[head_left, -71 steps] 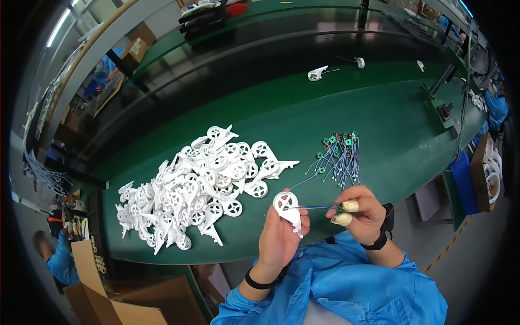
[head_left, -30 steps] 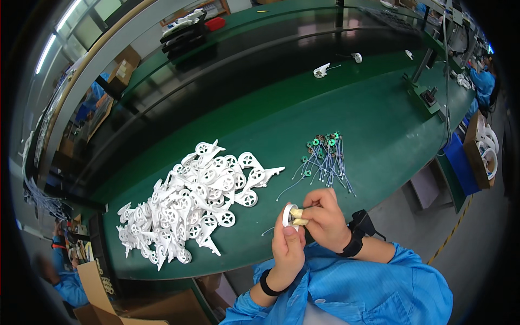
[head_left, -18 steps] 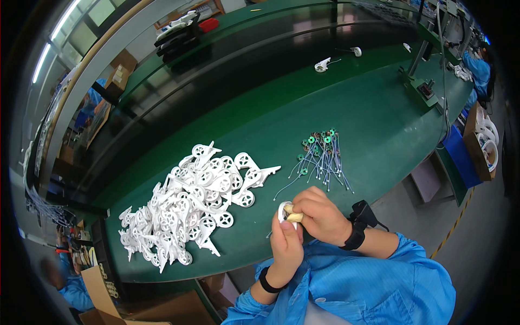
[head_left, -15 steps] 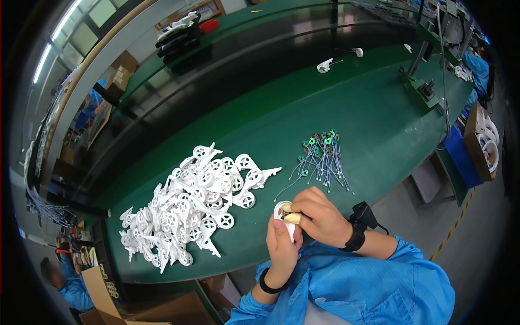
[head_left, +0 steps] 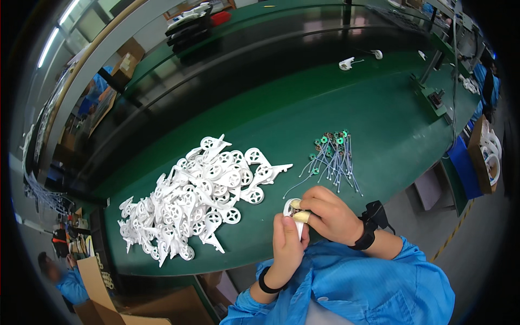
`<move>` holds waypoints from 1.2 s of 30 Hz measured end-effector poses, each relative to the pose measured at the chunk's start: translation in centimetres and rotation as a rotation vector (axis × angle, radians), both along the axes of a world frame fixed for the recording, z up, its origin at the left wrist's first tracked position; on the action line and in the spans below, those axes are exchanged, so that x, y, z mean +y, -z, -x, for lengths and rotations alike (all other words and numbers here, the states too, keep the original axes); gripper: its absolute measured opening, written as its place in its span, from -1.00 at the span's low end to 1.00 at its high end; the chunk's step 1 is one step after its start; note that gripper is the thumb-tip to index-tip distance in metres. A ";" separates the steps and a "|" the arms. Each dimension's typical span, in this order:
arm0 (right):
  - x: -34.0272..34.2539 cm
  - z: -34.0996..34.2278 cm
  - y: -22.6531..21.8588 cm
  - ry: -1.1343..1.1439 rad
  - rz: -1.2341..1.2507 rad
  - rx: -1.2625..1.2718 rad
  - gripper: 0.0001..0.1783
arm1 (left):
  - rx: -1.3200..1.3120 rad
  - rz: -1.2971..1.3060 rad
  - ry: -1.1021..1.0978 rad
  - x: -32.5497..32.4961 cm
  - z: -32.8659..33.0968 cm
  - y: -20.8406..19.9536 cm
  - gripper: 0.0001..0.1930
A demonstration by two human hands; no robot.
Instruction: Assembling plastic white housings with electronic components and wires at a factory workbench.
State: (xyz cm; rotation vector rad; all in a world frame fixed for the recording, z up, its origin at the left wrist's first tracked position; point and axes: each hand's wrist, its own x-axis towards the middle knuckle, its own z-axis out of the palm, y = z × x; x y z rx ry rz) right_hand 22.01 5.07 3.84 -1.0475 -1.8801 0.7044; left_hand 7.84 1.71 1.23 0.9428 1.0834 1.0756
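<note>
Near the front edge of the green bench, my left hand (head_left: 288, 246) grips a white plastic housing (head_left: 289, 207) with a round, ring-shaped end. My right hand (head_left: 330, 216), with yellowish covers on thumb and forefinger, pinches at the inside of that ring. What lies between those fingertips is small and mostly hidden. Just beyond my hands lies a bunch of thin grey wires with small green round boards (head_left: 337, 157). To the left spreads a big heap of similar white plastic housings (head_left: 189, 200), each with a spoked round end.
A green bench press (head_left: 430, 97) stands at the right end. Two white parts with wires, one of them a housing (head_left: 346, 64), lie farther back. An open cardboard box (head_left: 100, 287) is below at the left; a blue bin (head_left: 464, 165) stands off the right edge. Another person (head_left: 67, 284) is at lower left.
The view has shifted, so the bench things sit slightly farther right. Both hands stay on the white housing, the right fingers still at its ring.
</note>
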 end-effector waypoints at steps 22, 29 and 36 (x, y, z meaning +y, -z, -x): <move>14.7 -3.1 -1.4 0.339 0.220 0.069 -0.54 | 0.543 -0.219 -0.050 9.5 6.2 -2.7 -0.57; 16.5 -11.9 2.7 0.461 0.290 -0.196 -0.66 | 1.416 -0.521 -0.123 16.2 4.7 1.5 -0.56; 10.8 -15.0 5.0 0.376 0.367 -0.270 -0.60 | 1.669 -0.389 -0.004 17.6 3.4 2.2 -0.42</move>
